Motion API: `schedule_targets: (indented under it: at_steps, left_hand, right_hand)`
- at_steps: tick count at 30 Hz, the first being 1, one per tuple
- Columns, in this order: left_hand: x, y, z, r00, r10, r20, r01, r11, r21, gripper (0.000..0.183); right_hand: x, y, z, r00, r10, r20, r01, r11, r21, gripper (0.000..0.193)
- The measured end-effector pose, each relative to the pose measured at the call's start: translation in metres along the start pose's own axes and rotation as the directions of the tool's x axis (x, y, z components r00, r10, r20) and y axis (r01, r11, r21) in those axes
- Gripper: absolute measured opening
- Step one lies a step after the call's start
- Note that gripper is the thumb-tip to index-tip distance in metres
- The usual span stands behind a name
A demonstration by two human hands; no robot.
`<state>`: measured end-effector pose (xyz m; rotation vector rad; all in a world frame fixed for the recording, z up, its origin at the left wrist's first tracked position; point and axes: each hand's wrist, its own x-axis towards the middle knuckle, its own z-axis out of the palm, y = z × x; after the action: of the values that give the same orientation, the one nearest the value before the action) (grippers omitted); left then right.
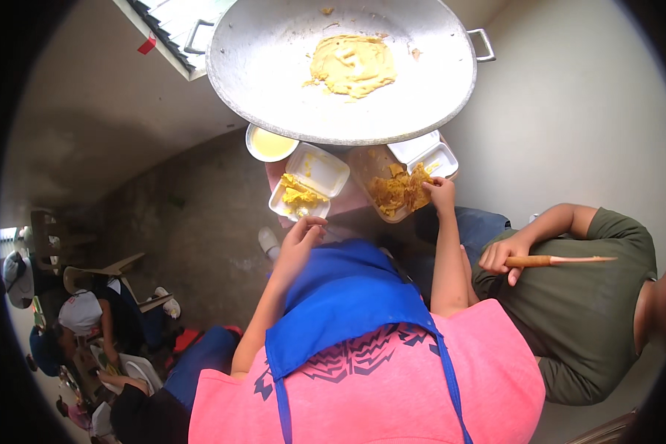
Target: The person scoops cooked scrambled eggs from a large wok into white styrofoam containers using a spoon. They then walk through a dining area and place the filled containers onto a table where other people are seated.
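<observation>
My right hand (441, 195) pinches a ragged, browned yellow food piece (416, 186) above a shallow brown tray (362, 164). More pieces of the same food lie in that tray. My left hand (305, 232) is just below an open white foam box (323, 169); its fingers are curled together, and what they hold, if anything, I cannot make out. Strips of bright yellow food (300, 194) fill the box's near half. Behind the boxes, a wide metal pan (274, 81) with side handles carries a soft yellow mass (354, 65) in its middle.
A round bowl of yellow liquid (272, 143) stands by the pan's left edge. Another open foam box (435, 157) sits behind the tray. At right, close by, a person in a green shirt (584, 288) holds a wooden-handled tool (533, 261). Several people and chairs are at lower left.
</observation>
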<state>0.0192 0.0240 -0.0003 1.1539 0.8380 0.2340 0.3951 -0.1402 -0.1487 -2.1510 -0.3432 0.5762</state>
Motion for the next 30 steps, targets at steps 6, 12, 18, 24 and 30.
schedule_targets:
  at_steps: [6, 12, 18, 24, 30]
  left_hand:
    - [-0.007, -0.018, -0.002, 0.998, -0.051, -0.037, 0.052, 0.999, 0.016, 0.024]
    - [-0.01, -0.025, -0.003, 0.991, -0.103, -0.083, 0.104, 0.995, 0.005, 0.024]
    - [-0.009, -0.03, -0.007, 0.99, -0.086, -0.114, 0.089, 0.996, 0.015, 0.024]
    - [-0.009, -0.028, -0.01, 0.985, -0.11, -0.134, 0.113, 0.993, 0.016, 0.024]
    - [-0.007, -0.02, -0.009, 0.987, -0.099, -0.128, 0.103, 0.994, 0.024, 0.024]
  right_hand:
    - [-0.011, -0.013, -0.001, 1.0, 0.007, 0.03, -0.007, 1.0, -0.006, 0.021]
    - [-0.011, -0.017, -0.002, 0.999, -0.014, 0.029, 0.012, 0.997, 0.082, 0.023]
    - [-0.009, -0.035, -0.004, 0.999, 0.018, 0.037, -0.025, 0.978, 0.209, 0.025]
    - [0.001, -0.051, 0.009, 0.999, 0.01, 0.037, -0.019, 0.968, 0.251, 0.026]
    - [0.033, -0.036, 0.036, 0.999, -0.015, 0.041, 0.01, 0.99, 0.138, 0.028]
